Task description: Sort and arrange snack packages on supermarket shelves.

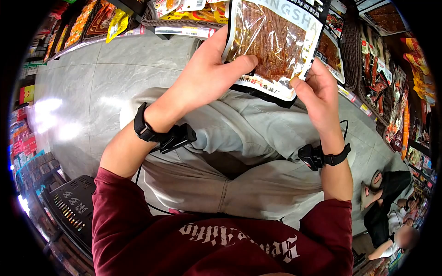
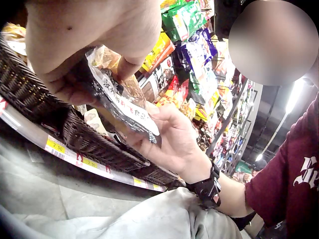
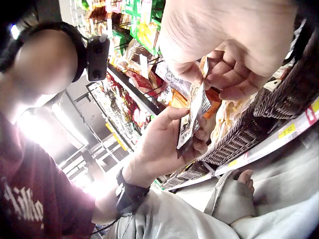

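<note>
A flat snack packet with black edges, pale lettering and a clear window onto reddish-brown strips is held up over the person's knees, in the upper part of the head view. My left hand grips its left side, the thumb lying across the front and the other fingers out of sight behind. At the lower right corner my right hand pinches the packet between thumb and fingers. Both wrist views catch the packet nearly edge-on; in the left one its white label strip with printed characters shows between the two hands.
Wicker baskets of packaged snacks line a low shelf with price tags ahead. Hanging bags fill the racks above. A black crate stands at left. Another person is low at right. Grey floor tiles lie between.
</note>
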Tool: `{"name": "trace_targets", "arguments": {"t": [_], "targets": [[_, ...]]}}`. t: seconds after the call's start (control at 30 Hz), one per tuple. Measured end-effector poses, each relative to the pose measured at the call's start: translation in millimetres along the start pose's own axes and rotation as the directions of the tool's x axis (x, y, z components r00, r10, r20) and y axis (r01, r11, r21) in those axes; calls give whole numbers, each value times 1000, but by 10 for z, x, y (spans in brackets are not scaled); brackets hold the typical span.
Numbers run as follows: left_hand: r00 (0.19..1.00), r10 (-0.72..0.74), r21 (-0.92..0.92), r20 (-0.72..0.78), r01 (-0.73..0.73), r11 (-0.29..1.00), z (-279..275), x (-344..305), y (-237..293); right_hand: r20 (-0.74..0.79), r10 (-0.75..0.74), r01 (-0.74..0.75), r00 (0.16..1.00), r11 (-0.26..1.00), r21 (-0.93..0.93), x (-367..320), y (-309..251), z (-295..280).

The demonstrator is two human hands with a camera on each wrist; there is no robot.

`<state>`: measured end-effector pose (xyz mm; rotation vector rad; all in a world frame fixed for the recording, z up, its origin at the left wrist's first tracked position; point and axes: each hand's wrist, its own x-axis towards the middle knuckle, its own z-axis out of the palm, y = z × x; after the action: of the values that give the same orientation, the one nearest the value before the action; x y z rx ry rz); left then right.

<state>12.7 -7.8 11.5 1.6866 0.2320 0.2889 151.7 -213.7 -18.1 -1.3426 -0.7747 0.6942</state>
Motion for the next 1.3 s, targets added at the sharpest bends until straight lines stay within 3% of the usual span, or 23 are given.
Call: {"name": "trace_targets", "arguments": {"t": [0.2, 0.4, 0.57, 0.97, 1.3], "targets": [[1000, -14, 4, 5, 14, 1000, -1, 2, 5, 4, -6, 6, 1000, 1000, -21, 4, 8, -17], [999, 0, -60, -41, -3, 998, 41, 1, 28, -116, -27, 26, 993, 1000, -10, 23, 5, -12], [999, 1, -20, 33, -1, 1000, 13, 4, 31, -164, 20, -29, 986, 998, -56, 14, 23, -63], [999, -33, -45, 41, 35, 998, 19, -3, 57, -194, 20, -42, 981, 993, -111, -5, -6, -71], [999, -23, -27, -24, 23, 999, 34, -11, 73, -94, 1, -9, 996, 996, -90, 0, 59, -88]]}}
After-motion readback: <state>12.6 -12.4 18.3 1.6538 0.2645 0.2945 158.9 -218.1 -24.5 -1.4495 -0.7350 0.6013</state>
